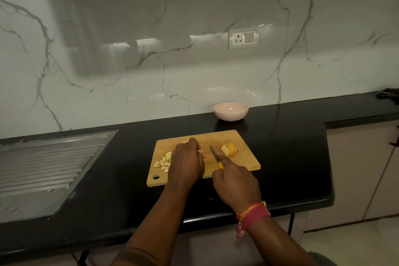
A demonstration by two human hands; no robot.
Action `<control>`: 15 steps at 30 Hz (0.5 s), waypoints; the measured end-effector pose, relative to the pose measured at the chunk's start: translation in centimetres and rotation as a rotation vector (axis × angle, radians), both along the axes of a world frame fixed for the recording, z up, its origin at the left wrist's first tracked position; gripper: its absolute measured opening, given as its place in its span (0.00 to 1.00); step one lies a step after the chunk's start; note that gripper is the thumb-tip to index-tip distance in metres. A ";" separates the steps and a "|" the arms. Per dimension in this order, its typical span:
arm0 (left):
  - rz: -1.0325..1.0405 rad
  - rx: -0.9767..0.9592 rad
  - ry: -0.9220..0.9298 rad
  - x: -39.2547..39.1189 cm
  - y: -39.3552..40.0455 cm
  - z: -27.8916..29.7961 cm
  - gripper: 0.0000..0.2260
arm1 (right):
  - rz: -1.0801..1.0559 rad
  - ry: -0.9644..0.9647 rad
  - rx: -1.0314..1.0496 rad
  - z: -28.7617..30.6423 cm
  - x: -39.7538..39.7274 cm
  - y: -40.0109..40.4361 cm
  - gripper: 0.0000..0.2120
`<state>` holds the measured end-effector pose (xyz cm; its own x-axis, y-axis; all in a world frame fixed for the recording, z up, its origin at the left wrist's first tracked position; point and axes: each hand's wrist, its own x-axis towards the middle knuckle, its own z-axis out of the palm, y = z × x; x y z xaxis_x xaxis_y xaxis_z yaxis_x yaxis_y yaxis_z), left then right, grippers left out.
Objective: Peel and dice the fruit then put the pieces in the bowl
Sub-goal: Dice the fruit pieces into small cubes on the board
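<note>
A wooden cutting board (244, 164) lies on the black counter. A pile of diced fruit pieces (164, 162) sits on its left part. A sliced fruit chunk (230, 149) stands on its right part. My left hand (186, 163) rests over the board's middle, curled over thin fruit strips (200, 151) that mostly hide beneath it. My right hand (236, 185) grips a yellow-handled knife (214, 154), blade pointing away between the strips and the chunk. A pale pink bowl (230, 111) stands behind the board, with nothing visible in it.
A steel sink drainboard (49, 157) is set into the counter at the left. The marble wall carries a socket and switch plate (243, 38). A dark object (388, 94) lies at the far right. The counter edge drops to cabinets on the right.
</note>
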<state>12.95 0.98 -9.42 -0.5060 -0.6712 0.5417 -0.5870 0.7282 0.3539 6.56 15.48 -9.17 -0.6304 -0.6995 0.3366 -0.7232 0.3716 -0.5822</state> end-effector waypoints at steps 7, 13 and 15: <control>-0.065 -0.111 0.012 0.3 0.2 0.2 0.11 | 0.000 0.003 0.008 0.0 0.1 0.0 0.27; -0.314 -0.202 -0.110 -0.3 0.1 -0.2 0.13 | -0.028 -0.071 -0.017 0.3 -0.6 -0.2 0.25; -0.342 -0.183 -0.162 -0.6 0.3 -0.4 0.12 | -0.037 -0.071 -0.020 0.2 -0.6 -0.2 0.25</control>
